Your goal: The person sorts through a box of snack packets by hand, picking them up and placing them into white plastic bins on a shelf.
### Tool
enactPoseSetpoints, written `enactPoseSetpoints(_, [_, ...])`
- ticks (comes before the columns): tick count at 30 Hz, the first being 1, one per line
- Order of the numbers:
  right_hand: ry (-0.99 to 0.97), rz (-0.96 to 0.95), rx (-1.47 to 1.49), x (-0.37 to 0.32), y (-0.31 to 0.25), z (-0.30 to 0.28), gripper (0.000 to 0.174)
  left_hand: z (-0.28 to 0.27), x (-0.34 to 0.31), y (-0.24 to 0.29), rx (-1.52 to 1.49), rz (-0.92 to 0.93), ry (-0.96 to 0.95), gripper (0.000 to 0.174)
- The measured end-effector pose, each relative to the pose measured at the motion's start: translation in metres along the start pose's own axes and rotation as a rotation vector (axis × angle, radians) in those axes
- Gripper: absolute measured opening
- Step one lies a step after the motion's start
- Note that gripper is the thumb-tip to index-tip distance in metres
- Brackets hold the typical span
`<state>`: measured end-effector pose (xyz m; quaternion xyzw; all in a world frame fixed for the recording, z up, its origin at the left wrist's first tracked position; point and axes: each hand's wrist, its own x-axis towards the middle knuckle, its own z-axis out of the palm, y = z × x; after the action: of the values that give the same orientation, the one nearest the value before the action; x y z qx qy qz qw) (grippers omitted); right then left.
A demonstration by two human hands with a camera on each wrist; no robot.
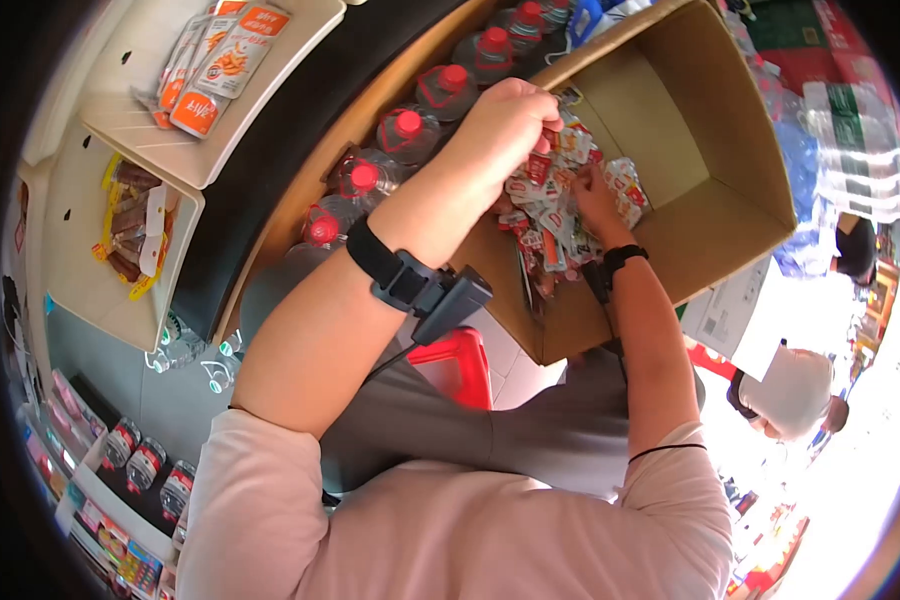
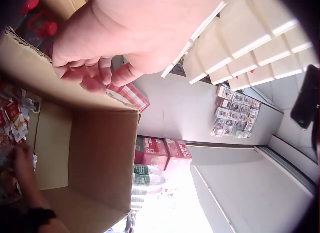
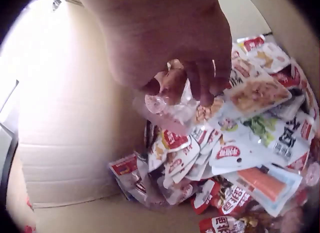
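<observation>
A tilted cardboard box (image 1: 735,215) holds a heap of small snack packets (image 1: 550,215), mostly white and red. My left hand (image 1: 505,125) grips the box's upper rim; in the left wrist view its curled fingers (image 2: 92,85) lie over the cardboard edge. Down inside the box, my right hand (image 1: 597,200) is at the heap. The right wrist view shows it pinching a clear-wrapped snack packet (image 3: 172,118) between thumb and fingers, just above the other packets. Part of that packet is hidden by the hand.
Bottles with red caps (image 1: 407,125) line up behind the box. Pale bins at the left hold orange-and-white packets (image 1: 235,55) and wrapped sausages (image 1: 135,225). A red plastic stool (image 1: 455,365) stands below the box. Bundled water bottles (image 1: 855,150) are at the right; a person (image 1: 790,390) is beyond.
</observation>
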<state>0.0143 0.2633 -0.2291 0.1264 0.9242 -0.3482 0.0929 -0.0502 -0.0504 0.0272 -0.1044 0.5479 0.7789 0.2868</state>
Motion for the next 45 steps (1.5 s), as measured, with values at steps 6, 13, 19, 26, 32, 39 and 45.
enactPoseSetpoints(6, [-0.147, 0.067, 0.466, -0.056, -0.125, -0.098, 0.022, 0.012, -0.002, -0.015, 0.234, -0.062, -0.106, 0.028])
enactPoseSetpoints(13, [-0.149, -0.315, 0.636, -0.137, -0.251, -0.149, 0.048, 0.032, -0.03, -0.012, 0.024, -0.23, -0.301, 0.054])
enactPoseSetpoints(19, [0.125, 0.078, 0.444, -0.095, -0.159, -0.123, 0.032, 0.023, -0.028, -0.02, 0.116, -0.032, -0.235, 0.049])
enactPoseSetpoints(26, [-0.712, 0.55, -0.27, -0.102, -0.027, -0.015, 0.05, 0.019, -0.018, -0.021, 0.055, -0.056, -0.192, 0.047])
enactPoseSetpoints(32, [-0.533, 0.489, -0.353, -0.132, 0.013, 0.052, 0.081, 0.016, -0.015, -0.018, 0.029, -0.03, -0.133, 0.044])
enactPoseSetpoints(39, [-0.553, 0.56, -0.377, -0.13, -0.018, 0.029, 0.073, 0.008, -0.007, -0.02, -0.012, 0.032, -0.098, 0.05])
enactPoseSetpoints(45, [-0.853, 0.675, 0.054, -0.107, -0.056, -0.037, 0.062, 0.01, -0.012, -0.023, -0.114, 0.019, -0.124, 0.046])
